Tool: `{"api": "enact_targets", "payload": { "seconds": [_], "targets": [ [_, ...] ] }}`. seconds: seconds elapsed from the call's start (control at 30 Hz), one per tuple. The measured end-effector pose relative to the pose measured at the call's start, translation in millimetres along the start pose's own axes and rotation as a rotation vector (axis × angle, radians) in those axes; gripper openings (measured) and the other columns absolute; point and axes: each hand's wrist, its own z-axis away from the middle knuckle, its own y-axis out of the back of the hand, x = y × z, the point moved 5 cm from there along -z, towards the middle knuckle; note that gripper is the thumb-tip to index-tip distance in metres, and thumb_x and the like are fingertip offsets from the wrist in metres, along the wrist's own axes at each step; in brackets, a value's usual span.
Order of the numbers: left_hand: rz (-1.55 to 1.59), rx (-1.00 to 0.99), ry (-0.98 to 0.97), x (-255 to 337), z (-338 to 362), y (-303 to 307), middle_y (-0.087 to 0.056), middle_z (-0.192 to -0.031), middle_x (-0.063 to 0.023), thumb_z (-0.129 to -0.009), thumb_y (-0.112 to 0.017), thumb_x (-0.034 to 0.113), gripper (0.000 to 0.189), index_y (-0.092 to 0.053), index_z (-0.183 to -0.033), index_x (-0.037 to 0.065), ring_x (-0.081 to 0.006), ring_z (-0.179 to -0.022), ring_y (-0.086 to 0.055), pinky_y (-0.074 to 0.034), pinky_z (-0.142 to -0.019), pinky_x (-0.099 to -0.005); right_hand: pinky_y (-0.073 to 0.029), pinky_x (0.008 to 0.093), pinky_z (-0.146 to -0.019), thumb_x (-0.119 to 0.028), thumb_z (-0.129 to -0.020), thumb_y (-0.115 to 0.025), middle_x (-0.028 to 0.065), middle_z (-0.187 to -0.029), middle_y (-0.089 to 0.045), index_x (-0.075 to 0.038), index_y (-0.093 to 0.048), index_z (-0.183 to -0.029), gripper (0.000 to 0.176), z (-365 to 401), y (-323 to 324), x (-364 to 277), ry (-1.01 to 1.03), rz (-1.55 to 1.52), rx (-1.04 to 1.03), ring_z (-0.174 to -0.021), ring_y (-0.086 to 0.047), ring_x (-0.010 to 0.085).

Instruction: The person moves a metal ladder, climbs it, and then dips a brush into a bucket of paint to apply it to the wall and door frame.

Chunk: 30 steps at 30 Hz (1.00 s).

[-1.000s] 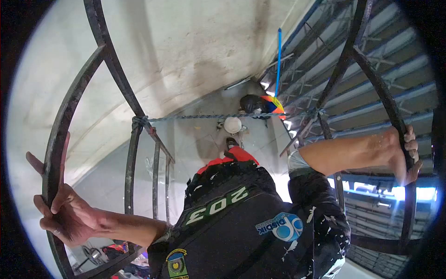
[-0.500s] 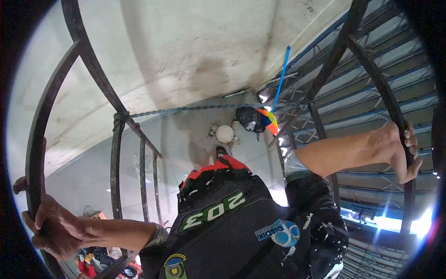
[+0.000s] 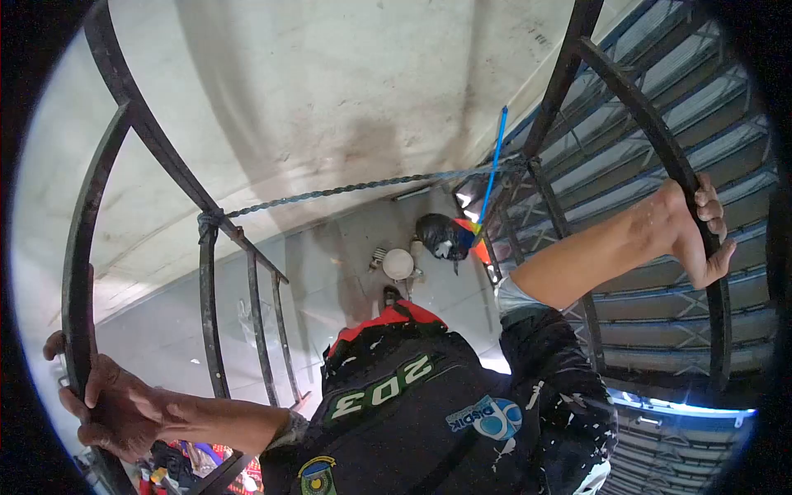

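Observation:
My left hand point(image 3: 124, 408) is wrapped round the dark metal frame bar point(image 3: 80, 289) at the lower left. On the right, my right hand point(image 3: 700, 235) grips a curved dark bar point(image 3: 660, 124) of the frame, its fingers over the far side. A twisted rope point(image 3: 346, 189) runs between the two sides of the frame, knotted at the left post. My torso in a dark, paint-spotted shirt point(image 3: 445, 412) fills the lower middle.
Far below on the grey tiled floor point(image 3: 330, 247) are a round white bucket point(image 3: 398, 264), a black bag point(image 3: 439, 235) and a blue pole point(image 3: 497, 161). A pale wall point(image 3: 330, 74) rises ahead; a ribbed metal shutter point(image 3: 660, 322) stands right. Colourful items point(image 3: 177, 466) lie lower left.
The view has shifted, so the frame, rope and both arms sit differently in the picture. Both hands keep their hold on the bars.

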Motion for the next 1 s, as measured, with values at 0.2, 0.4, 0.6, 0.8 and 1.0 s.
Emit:
{"api": "enact_targets", "payload": {
  "seconds": [0.2,0.4,0.6,0.8,1.0],
  "targets": [
    [-0.043,-0.026,-0.1,5,13,3,-0.023,-0.141,-0.0284,-0.071,-0.076,-0.005,0.025,-0.052,-0.074,0.003,-0.0318,-0.145,-0.019,-0.051,-0.072,-0.028,-0.031,0.037,-0.052,-0.037,-0.064,-0.06,0.0055,-0.049,-0.033,-0.016,-0.039,-0.055,0.031,14,10,9,-0.044,-0.154,0.086,-0.044,-0.036,0.0224],
    [-0.212,-0.017,-0.278,-9,33,-15,-0.041,-0.13,-0.0249,-0.067,-0.086,0.004,0.034,-0.053,-0.075,0.003,-0.0351,-0.141,-0.025,-0.053,-0.071,-0.0272,-0.031,0.0367,-0.051,-0.037,-0.063,-0.059,0.0038,-0.05,-0.033,-0.016,-0.04,-0.053,0.031,5,35,17,-0.025,-0.149,-0.032,-0.044,-0.035,0.0206],
    [-0.13,-0.148,-0.095,-12,57,12,-0.038,-0.145,-0.0263,-0.076,-0.086,0.014,0.034,-0.054,-0.082,0.004,-0.0332,-0.148,-0.022,-0.053,-0.09,-0.037,-0.035,0.0446,-0.056,-0.035,-0.071,-0.054,0.0067,-0.049,-0.032,-0.013,-0.039,-0.053,0.031,10,70,36,0.049,-0.173,-0.107,-0.043,-0.036,0.0248],
    [-0.132,-0.095,-0.15,-36,74,29,-0.028,-0.15,-0.0342,-0.083,-0.082,0.023,0.038,-0.049,-0.078,0.003,-0.0337,-0.148,-0.025,-0.042,-0.115,-0.0447,-0.036,0.0448,-0.06,-0.032,-0.071,-0.052,0.007,-0.047,-0.031,-0.014,-0.038,-0.053,0.029,50,71,51,0.005,-0.136,0.09,-0.044,-0.036,0.0237],
    [-0.194,-0.223,-0.118,-53,78,31,-0.04,-0.136,-0.0275,-0.086,-0.078,0.029,0.039,-0.046,-0.083,0.007,-0.0323,-0.142,-0.035,-0.015,-0.127,-0.0508,-0.04,0.0466,-0.064,-0.029,-0.07,-0.051,0.0069,-0.051,-0.035,-0.013,-0.037,-0.058,0.025,72,82,73,-0.067,-0.047,0.083,-0.05,-0.041,0.0242]
  ]
}}
